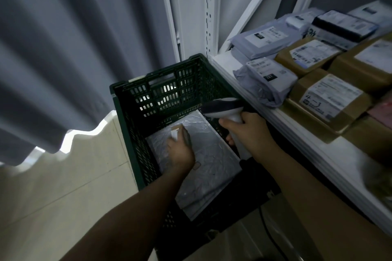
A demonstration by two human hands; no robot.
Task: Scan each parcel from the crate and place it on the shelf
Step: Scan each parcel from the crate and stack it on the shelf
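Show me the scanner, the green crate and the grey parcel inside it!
scanner [221, 106]: head view, on its dark-and-white head.
green crate [167, 91]: head view, on its slotted far wall.
grey parcel [212, 167]: head view, on its crinkly top face.

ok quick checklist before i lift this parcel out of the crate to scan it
1. Scanner ready: ok, the right hand grips the scanner.
2. Contact: ok, the left hand touches the grey parcel lying in the crate.
3. Firm hold on it: cannot tell, the fingers are blurred.
4. Label facing up: cannot tell.
5. Room on the shelf: ok, a bare strip shows along its front edge.
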